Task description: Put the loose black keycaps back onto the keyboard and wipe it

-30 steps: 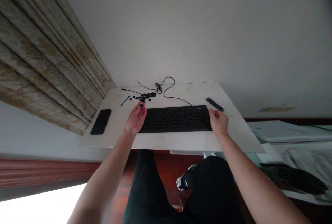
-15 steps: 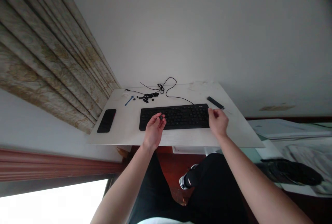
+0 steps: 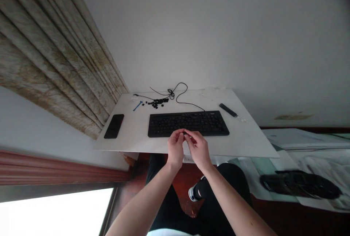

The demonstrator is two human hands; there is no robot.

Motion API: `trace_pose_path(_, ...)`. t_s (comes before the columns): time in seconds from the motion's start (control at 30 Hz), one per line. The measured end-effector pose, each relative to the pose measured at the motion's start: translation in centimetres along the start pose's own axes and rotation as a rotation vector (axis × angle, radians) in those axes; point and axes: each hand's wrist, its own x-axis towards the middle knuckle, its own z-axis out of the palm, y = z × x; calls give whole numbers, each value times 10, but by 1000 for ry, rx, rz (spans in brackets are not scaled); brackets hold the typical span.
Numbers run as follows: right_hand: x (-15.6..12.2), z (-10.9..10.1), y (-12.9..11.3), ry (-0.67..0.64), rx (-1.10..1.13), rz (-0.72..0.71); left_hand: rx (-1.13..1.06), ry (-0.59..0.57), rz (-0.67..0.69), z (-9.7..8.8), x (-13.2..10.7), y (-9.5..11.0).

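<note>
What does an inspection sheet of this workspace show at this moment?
Surface: white desk.
Job's things: black keyboard; loose black keycaps heaped beyond it.
Clutter: black smartphone; small blue tool; slim black bar.
Grips: left hand and right hand pinch a small black keycap at the keyboard's front edge.
Cables: black cable, looped and knotted, running from the keyboard.
Surroundings: pleated patterned curtain; white wall.

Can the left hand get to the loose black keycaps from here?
Probably yes. Only the low black keyboard lies between the left hand and the loose keycaps, and it could pass over that. It would first have to release the small dark piece it pinches with the right hand.
</note>
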Motion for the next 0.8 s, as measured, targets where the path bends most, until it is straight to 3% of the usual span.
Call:
trace_pose_path(0.17, 1, -1, -3, 14, 68, 45, -16, -15, -27, -2, -1, -3)
trace_pose_path(0.4, 4, 5, -1, 18, 260, 262, 17, -14, -56, -3, 1, -1)
trace_pose_path(0.8, 7, -3, -7, -49, 527, 395, -41, -16, -26, -1, 3, -2)
